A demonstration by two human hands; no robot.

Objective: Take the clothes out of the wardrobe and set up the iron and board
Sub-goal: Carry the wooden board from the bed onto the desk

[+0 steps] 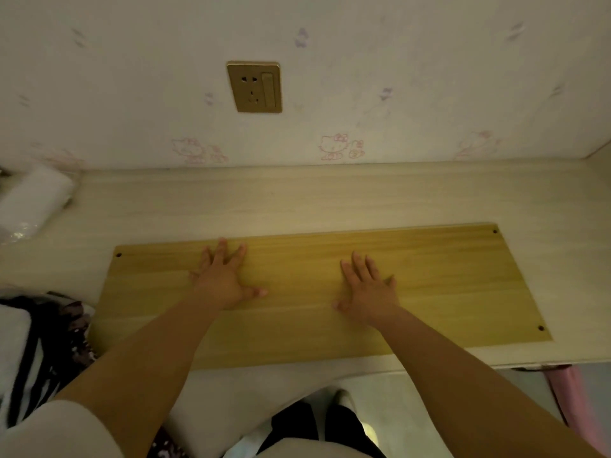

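A long yellow wooden board (446,292) with small holes at its corners lies flat on the pale desk top (297,200). My left hand (224,279) rests palm down on the board's left half, fingers spread. My right hand (367,289) presses flat on the middle of the board, fingers spread too. Neither hand holds anything. A pile of clothes (43,352), black-and-white striped with a dark flowered piece, lies at the left edge beside the board. No iron is in view.
A gold wall socket (254,86) sits on the wallpapered wall above the desk. A white wrapped bundle (31,203) lies at the desk's far left. A pink cloth (568,388) hangs below the desk edge at right.
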